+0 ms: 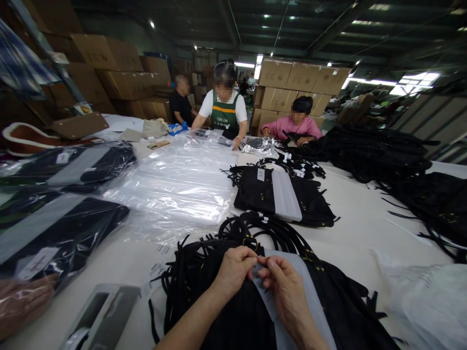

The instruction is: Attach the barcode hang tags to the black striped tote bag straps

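Note:
A black fringed handbag (233, 316) lies in front of me, its looped handles (288, 236) at the far side and a pale grey band (310, 287) around its middle. Above the band, my left hand (237, 265) pinches with thumb and forefinger. My right hand (284, 282) is pinched too, its fingertips almost meeting the left ones. Whatever sits between the fingertips is too small and covered to make out. Past this bag, another black fringed bag (251, 189) lies flat with a grey band and a white tag (260, 174).
Clear plastic bags (182, 180) spread across the centre-left. Plastic-wrapped black bags (69, 218) lie left, with another person's hand (29, 296) on one. A grey dispenser-like object (105, 316) sits nearer. Black bags (365, 150) pile up right. Co-workers (226, 107) are across the table.

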The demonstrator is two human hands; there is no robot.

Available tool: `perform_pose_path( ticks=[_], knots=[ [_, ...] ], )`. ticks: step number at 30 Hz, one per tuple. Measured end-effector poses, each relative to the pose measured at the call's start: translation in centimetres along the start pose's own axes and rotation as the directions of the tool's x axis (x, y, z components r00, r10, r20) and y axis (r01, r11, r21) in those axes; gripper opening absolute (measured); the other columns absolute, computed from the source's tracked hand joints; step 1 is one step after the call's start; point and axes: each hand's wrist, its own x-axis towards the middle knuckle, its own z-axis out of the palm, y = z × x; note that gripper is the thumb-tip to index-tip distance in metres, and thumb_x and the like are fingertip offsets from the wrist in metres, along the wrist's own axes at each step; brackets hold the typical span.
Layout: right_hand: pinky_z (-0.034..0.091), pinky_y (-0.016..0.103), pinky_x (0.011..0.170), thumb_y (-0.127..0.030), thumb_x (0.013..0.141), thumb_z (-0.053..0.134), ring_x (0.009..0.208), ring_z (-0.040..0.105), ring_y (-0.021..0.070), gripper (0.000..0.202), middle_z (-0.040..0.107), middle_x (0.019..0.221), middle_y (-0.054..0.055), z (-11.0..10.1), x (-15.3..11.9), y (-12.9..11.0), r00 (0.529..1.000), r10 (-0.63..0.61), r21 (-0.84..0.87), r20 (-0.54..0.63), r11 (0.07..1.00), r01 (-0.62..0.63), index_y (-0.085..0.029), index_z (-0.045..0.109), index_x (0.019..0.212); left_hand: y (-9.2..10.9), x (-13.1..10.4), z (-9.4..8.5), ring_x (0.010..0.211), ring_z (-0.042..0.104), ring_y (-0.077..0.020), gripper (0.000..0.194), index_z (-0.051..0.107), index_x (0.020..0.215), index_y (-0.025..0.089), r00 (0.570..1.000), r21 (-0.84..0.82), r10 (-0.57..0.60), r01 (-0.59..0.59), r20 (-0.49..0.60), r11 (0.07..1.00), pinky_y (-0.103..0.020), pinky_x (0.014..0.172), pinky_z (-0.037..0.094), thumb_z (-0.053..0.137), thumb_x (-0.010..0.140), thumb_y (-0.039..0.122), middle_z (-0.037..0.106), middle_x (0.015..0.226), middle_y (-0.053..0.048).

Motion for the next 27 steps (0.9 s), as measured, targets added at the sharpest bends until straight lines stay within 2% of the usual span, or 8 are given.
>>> perform_pose_path(
  ticks=[2,4,7,10,21,27],
  knots=[
    [0.043,0.020,0.047,-0.047,0.045,0.084,0.053,0.056,0.0100,0.045,0.068,0.070,0.003,-0.1,0.1,-0.3,0.999,0.036,0.033,0.015,0.999,-0.036,-0.015,0.061,0.067,0.0,-0.1,-0.1,0.041,0.040,-0.0099,0.021,0.059,0.069,0.016,1.000,0.017,0.012,-0.012,0.000,1.000,-0.023,0.047,0.032,0.047,0.065,0.033,0.046,0.044,0.005],
    [0.043,0.020,0.048,-0.046,0.047,0.084,0.051,0.054,0.0093,0.043,0.065,0.061,0.001,-0.1,0.2,-0.4,0.998,0.029,-0.001,0.047,1.000,-0.029,-0.015,0.062,0.067,0.0,-0.2,-0.1,0.044,0.041,-0.0096,0.020,0.059,0.069,0.016,0.999,0.047,0.036,-0.036,-0.003,0.998,-0.023,0.048,0.033,0.046,0.066,0.031,0.050,0.051,0.004],
    [0.041,0.020,0.047,-0.048,0.051,0.081,0.047,0.051,0.0086,0.042,0.060,0.052,-0.001,-0.2,0.4,-0.2,0.997,0.006,-0.075,0.080,0.997,0.000,-0.014,0.063,0.067,0.2,-0.4,-0.1,0.058,0.048,-0.0111,0.016,0.059,0.065,0.017,0.996,0.105,0.091,-0.089,-0.013,0.990,-0.024,0.059,0.037,0.046,0.067,0.027,0.056,0.064,0.002],
    [0.040,0.021,0.047,-0.050,0.051,0.080,0.045,0.050,0.0089,0.043,0.059,0.049,-0.002,-0.3,0.6,-0.1,0.997,0.008,-0.125,0.078,0.992,0.002,-0.014,0.063,0.067,0.2,-0.4,-0.1,0.067,0.051,-0.0128,0.013,0.058,0.062,0.017,0.992,0.156,0.126,-0.122,-0.017,0.980,-0.025,0.066,0.037,0.047,0.067,0.022,0.056,0.066,0.001],
    [0.037,0.020,0.044,-0.051,0.054,0.076,0.041,0.047,0.0074,0.041,0.058,0.046,-0.002,-0.5,0.9,-0.6,0.988,0.039,-0.238,0.149,0.971,-0.002,-0.014,0.061,0.064,0.0,-0.1,0.0,0.066,0.051,-0.0121,0.012,0.054,0.059,0.018,0.992,0.218,0.123,-0.122,0.011,0.968,-0.025,0.065,0.036,0.046,0.067,0.017,0.054,0.066,0.002],
    [0.033,0.020,0.041,-0.051,0.056,0.071,0.036,0.044,0.0074,0.037,0.055,0.041,-0.003,-0.3,1.1,-0.8,0.981,0.045,-0.353,0.190,0.935,0.025,-0.016,0.057,0.060,0.4,0.1,-0.2,0.062,0.048,-0.0113,0.012,0.050,0.055,0.018,0.997,0.253,0.067,-0.076,0.045,0.965,-0.024,0.062,0.035,0.047,0.066,0.014,0.049,0.061,0.004]
  ],
)
